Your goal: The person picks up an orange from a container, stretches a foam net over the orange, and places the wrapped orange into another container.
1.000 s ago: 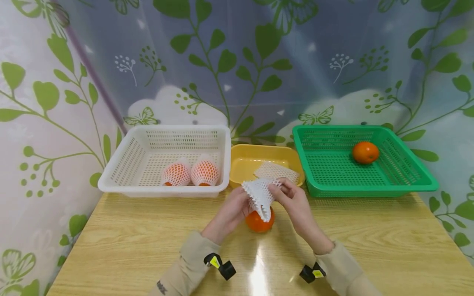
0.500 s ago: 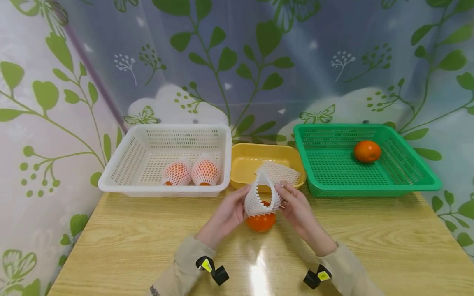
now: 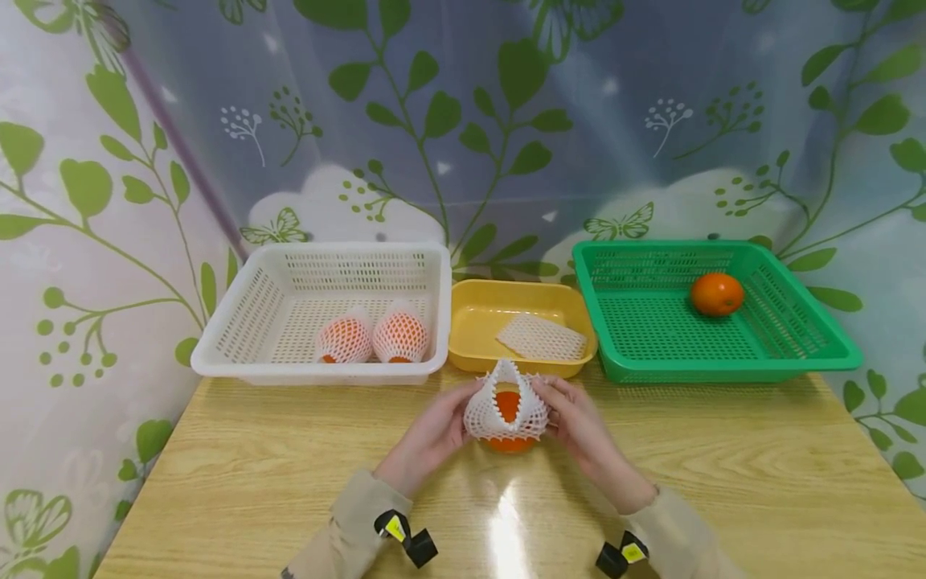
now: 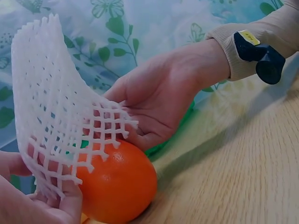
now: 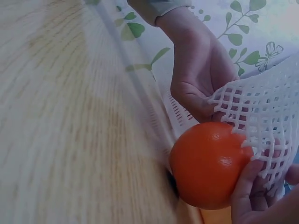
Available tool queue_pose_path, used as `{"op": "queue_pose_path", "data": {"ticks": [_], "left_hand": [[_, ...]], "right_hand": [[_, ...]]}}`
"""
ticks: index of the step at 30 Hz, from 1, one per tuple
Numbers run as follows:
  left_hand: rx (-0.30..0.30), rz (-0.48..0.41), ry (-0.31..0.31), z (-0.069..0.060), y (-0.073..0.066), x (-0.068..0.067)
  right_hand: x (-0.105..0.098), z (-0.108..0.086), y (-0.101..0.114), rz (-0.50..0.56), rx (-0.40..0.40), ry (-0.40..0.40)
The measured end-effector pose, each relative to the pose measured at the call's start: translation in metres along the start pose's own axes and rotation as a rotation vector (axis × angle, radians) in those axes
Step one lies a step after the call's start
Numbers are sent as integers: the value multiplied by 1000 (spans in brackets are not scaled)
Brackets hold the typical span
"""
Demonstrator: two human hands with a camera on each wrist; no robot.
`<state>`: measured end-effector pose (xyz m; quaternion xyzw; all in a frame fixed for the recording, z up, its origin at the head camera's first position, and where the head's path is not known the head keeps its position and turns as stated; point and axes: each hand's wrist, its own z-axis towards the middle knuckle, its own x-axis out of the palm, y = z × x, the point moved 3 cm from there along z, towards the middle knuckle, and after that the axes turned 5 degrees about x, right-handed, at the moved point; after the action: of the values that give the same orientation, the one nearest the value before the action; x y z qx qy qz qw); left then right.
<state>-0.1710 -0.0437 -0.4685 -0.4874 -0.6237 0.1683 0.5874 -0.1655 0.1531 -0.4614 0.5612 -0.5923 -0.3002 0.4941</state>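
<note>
An orange [image 3: 510,443] rests on the table in front of me, under a white foam net sleeve [image 3: 477,418]. My left hand [image 3: 428,434] pinches the sleeve's left side, and my right hand [image 3: 587,438] pinches the right side. Between them the net is spread, its upper opening showing orange peel through it. In the left wrist view, the net's lower edge [image 4: 100,149] overlaps the upper part of the orange [image 4: 126,184]. The right wrist view has the fruit [image 5: 208,170] mostly bare below the net [image 5: 266,116]. Some fingertips are hidden behind the mesh.
A white basket [image 3: 318,371] on the left holds two net-wrapped oranges [image 3: 401,336]. In the middle, a yellow tray [image 3: 470,354] contains flat foam netting [image 3: 542,338]. The green basket [image 3: 723,367] at right holds one bare orange [image 3: 717,294]. A patterned curtain [image 3: 463,145] hangs behind.
Both hands have spread the foam net sleeve apart, opening its mouth, and lowered it toward me over the top of the orange. The orange has stayed in place.
</note>
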Motion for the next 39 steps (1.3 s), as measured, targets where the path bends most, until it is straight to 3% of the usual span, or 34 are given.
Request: {"op": "queue_pose_path", "data": {"ticks": [11,20,26,33,39], "left_hand": [[-27,29,-75,0,9,-6],[-19,81,-98,3,17,-10],[-25,148,-149,5,24,-13],[-1,162,-174,3,27,-12],[22,145,-176,2,21,-10]], "right_hand": [[-7,1,-13,-23,54,-66],[-14,5,-19,-25,61,-84],[-15,8,-22,-146,60,-79],[-9,7,-19,-315,49,-26],[-3,5,-15,-272,72,77]]}}
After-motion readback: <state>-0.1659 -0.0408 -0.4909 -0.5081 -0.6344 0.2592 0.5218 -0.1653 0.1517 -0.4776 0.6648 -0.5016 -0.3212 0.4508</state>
